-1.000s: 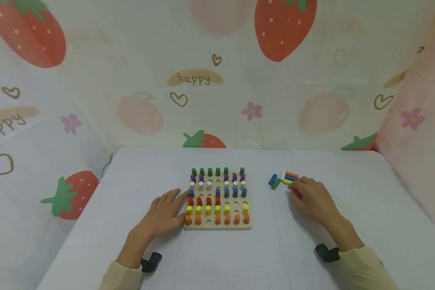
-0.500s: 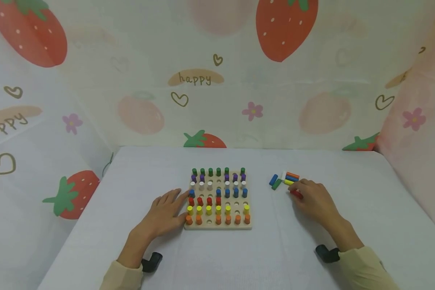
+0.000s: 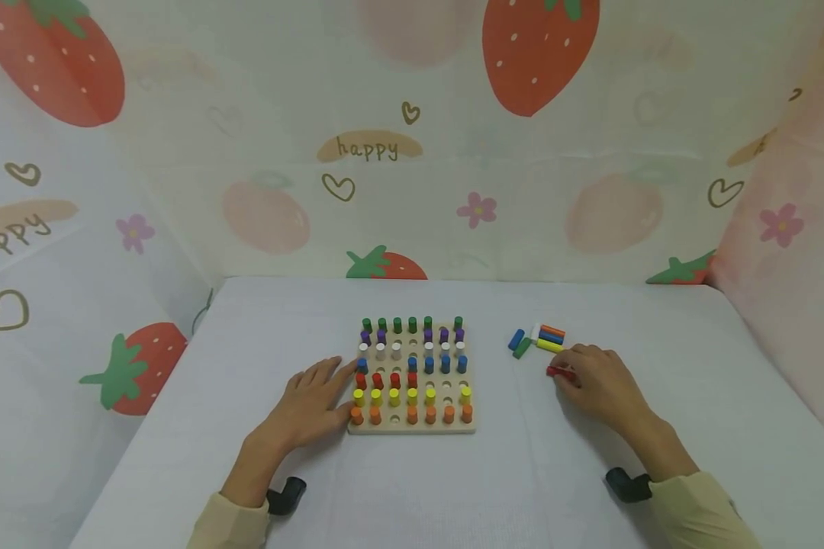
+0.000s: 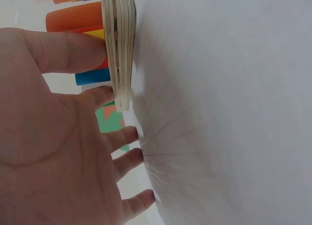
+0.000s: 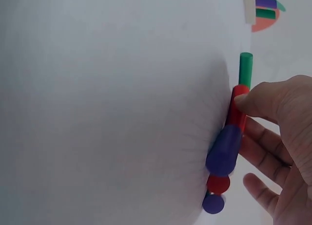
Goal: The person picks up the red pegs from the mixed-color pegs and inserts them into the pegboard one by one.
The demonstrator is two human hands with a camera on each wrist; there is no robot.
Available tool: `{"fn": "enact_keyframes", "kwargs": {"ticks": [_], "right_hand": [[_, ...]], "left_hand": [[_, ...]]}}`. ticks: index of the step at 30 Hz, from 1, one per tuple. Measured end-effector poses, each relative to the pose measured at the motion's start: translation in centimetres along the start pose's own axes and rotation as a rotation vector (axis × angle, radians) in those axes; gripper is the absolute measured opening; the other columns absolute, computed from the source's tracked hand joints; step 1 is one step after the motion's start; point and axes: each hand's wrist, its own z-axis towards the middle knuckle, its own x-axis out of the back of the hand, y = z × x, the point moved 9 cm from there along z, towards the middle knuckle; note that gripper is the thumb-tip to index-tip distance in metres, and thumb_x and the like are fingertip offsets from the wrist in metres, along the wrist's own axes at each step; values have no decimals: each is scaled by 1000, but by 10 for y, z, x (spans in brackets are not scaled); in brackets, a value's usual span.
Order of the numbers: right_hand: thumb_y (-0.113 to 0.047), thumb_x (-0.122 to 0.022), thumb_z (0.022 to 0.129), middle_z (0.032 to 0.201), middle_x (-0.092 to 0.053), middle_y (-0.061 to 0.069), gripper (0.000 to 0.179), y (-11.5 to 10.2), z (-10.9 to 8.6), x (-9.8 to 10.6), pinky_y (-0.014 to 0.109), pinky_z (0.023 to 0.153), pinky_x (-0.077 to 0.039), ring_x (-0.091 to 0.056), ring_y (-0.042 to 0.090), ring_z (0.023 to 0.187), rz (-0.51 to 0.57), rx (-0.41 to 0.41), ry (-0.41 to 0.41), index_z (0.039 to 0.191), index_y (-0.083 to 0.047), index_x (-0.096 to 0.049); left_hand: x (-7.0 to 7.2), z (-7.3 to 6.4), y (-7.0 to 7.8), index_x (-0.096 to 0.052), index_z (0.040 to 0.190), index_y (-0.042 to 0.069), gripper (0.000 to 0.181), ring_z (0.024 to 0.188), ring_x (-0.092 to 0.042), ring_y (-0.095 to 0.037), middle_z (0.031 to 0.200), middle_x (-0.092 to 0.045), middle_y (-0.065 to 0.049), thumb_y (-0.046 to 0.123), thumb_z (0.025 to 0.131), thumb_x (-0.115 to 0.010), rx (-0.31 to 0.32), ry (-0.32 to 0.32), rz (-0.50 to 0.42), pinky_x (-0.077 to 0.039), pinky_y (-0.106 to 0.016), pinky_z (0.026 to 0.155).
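A wooden pegboard stands on the white table, with rows of green, purple, white, blue, red, yellow and orange pegs. My left hand lies against its left side, fingers extended; in the left wrist view the thumb touches the board's edge. To the right of the board, my right hand pinches a red peg low at the tabletop. The right wrist view shows the thumb on that red peg, a purple peg right beside it. My right palm hides part of the loose pegs from the head view.
Beyond the right hand lie loose pegs: blue, green, white, orange and yellow. Some holes of the board are unfilled. A strawberry-print curtain rises behind the table.
My right hand has shifted slightly toward me, uncovering more of the yellow peg. The red peg has turned from slanted to nearly level. My left hand has kept its place.
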Motion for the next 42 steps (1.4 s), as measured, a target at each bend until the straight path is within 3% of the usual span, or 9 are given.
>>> {"fn": "enact_keyframes", "kwargs": {"ticks": [10, 21, 33, 42], "right_hand": [[-14, -83, 87, 87, -70, 4, 16, 5, -6, 3, 53, 84, -54, -57, 22, 82, -45, 11, -6, 102, -8, -79], [-17, -83, 87, 98, -73, 10, 15, 8, -10, 6, 58, 91, -54, -63, 31, 94, -67, -16, -28, 99, -9, -79], [-12, -82, 87, 80, -66, -1, 14, -1, -10, 21, 61, 98, -52, -58, 20, 80, -42, 19, -9, 100, -10, -76], [-10, -82, 86, 85, -71, -1, 14, -6, -10, 25, 60, 97, -54, -61, 19, 82, -39, 42, -7, 99, -11, -77]], "left_hand": [[1, 0, 2, -35, 166, 14, 71, 159, -29, -50, 171, -32, -24, 34, 100, -53, -5, 2, -2, -22, -75, 126], [1, -1, 1, -34, 166, 15, 71, 159, -28, -49, 172, -31, -23, 35, 101, -53, 0, -6, 0, -21, -75, 127], [0, -1, 0, -35, 166, 14, 71, 159, -29, -49, 171, -32, -23, 35, 101, -53, 3, 0, 8, -21, -75, 127], [1, 0, 2, -35, 166, 14, 71, 158, -29, -49, 171, -32, -23, 36, 100, -54, -1, 2, 12, -22, -75, 126]]}}
